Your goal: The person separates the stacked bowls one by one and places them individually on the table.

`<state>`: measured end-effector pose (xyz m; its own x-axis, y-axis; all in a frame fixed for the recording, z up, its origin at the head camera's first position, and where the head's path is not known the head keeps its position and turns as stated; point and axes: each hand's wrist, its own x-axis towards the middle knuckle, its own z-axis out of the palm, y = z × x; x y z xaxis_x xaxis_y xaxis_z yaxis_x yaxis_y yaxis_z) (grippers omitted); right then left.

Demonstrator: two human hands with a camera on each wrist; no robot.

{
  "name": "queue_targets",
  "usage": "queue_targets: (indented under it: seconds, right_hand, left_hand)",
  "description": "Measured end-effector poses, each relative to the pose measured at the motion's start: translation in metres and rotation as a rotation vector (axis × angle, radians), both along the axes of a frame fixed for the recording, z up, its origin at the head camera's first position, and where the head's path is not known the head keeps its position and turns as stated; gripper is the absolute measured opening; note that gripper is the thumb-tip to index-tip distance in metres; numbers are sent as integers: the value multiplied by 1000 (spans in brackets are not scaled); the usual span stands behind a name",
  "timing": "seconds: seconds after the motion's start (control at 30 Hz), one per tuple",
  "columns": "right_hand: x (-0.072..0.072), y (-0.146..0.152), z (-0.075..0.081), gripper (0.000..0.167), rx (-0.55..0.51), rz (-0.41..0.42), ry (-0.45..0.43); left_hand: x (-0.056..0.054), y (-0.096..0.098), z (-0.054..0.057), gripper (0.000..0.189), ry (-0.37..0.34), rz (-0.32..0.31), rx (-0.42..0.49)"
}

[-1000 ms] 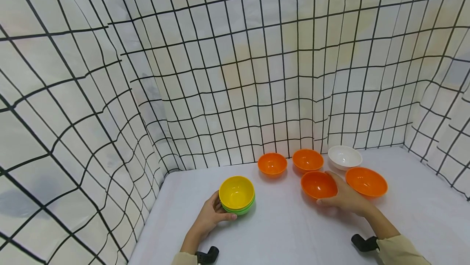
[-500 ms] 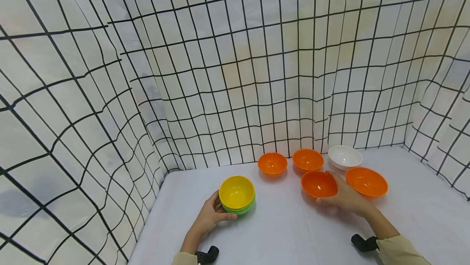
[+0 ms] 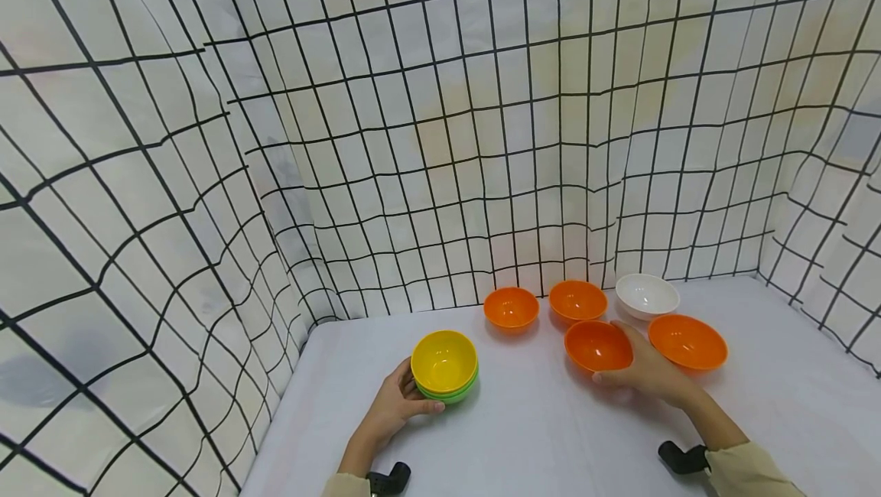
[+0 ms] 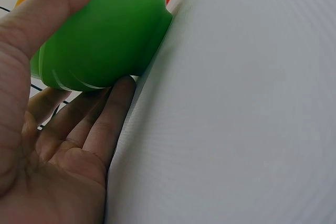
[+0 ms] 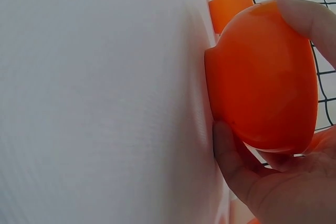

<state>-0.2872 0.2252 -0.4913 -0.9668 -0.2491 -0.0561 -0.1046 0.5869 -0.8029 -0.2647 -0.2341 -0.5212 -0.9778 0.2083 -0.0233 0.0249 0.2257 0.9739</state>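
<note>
On the left side of the table, a yellow bowl (image 3: pixel 443 362) sits nested in a green bowl (image 3: pixel 450 397), its rim upright. My left hand (image 3: pixel 398 404) holds this stack from the left, thumb at the front and fingers along the far side. In the left wrist view the green bowl (image 4: pixel 110 30) stands on the white cloth between thumb and fingers. Farther right, my right hand (image 3: pixel 647 367) grips a deep orange bowl (image 3: pixel 597 345) by its right side. The right wrist view shows that orange bowl (image 5: pixel 262 77) on the cloth between thumb and fingers.
Two orange bowls (image 3: pixel 511 308) (image 3: pixel 577 300) stand along the back edge, near a white bowl (image 3: pixel 645 295). A wide orange bowl (image 3: pixel 687 342) lies right of my right hand. Behind the white-covered table (image 3: pixel 523 420) rises a white wall with black grid lines (image 3: pixel 440 138).
</note>
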Motion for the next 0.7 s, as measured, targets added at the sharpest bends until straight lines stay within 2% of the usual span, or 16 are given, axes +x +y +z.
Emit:
queue_targets:
  seconds: [0.53,0.7]
  right_hand:
    - [-3,0,-2,121,13,-18,-10]
    - [-3,-1,0,121,6,-13,29]
  left_hand:
    - [-1,0,-1,112,-6,10,-5]
    - [-1,0,-1,111,-5,7,-2]
